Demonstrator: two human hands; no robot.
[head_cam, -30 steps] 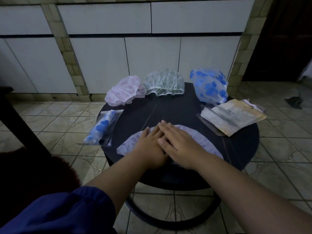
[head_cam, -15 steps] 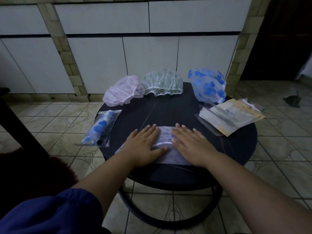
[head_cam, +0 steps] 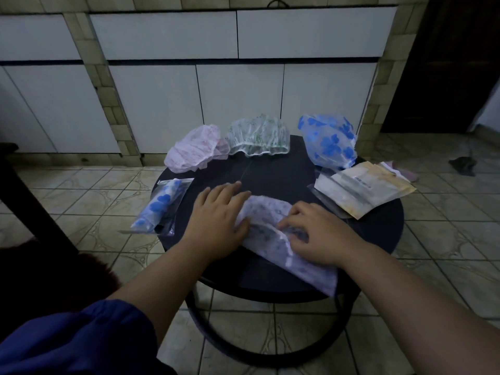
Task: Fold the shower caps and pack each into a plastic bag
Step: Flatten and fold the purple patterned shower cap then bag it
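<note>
Now the flat left hand [head_cam: 216, 215] presses the lilac shower cap [head_cam: 266, 212] while the right hand [head_cam: 311, 234] pinches its fold.

From my seat I saw two bare forearms reaching into view. The left arm wore a loose blue sleeve [head_cam: 81, 339], pushed up above the elbow, its fabric bunched in soft folds at the cuff. The right arm showed no sleeve at all within the picture. The left hand [head_cam: 216, 215] and the right hand [head_cam: 316, 236] were bare; I made out no rings, watch or gloves in the dim light.
</note>
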